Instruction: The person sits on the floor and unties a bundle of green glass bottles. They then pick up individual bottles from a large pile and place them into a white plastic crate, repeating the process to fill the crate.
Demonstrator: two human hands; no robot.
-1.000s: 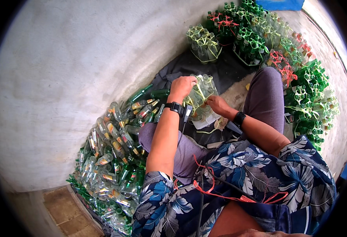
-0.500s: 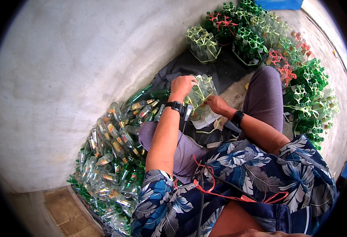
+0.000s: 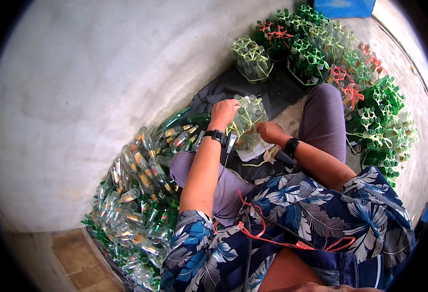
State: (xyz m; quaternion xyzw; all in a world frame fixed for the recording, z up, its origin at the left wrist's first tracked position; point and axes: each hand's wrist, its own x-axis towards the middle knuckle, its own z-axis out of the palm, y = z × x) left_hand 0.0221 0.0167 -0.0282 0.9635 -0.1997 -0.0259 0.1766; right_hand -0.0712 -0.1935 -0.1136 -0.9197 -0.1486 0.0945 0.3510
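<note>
Between my knees stands a bundle of clear glass bottles (image 3: pixel 254 113), with a yellow-green plastic strap (image 3: pixel 243 127) looped around their necks. At the bundle's left edge is my left hand (image 3: pixel 225 112), its fingers pinched together by the bottle tops; what they grip is hidden. On the near right side my right hand (image 3: pixel 271 133) is closed in a fist, where the strap runs up to its fingers. Under the bundle's near side lies a white sheet (image 3: pixel 254 152), with a loose bit of strap close by.
A big heap of loose clear and green bottles (image 3: pixel 138 194) lies to my left along the pale wall (image 3: pixel 77 107). Several strapped bottle bundles (image 3: pixel 377 109) stand at the right and back, one clear bundle (image 3: pixel 252 61) straight ahead. A dark cloth (image 3: pixel 272 95) covers the floor.
The whole view has shifted slightly. My right fist has drawn a little to the right, away from the bundle. The left hand keeps its place by the bottle tops.
</note>
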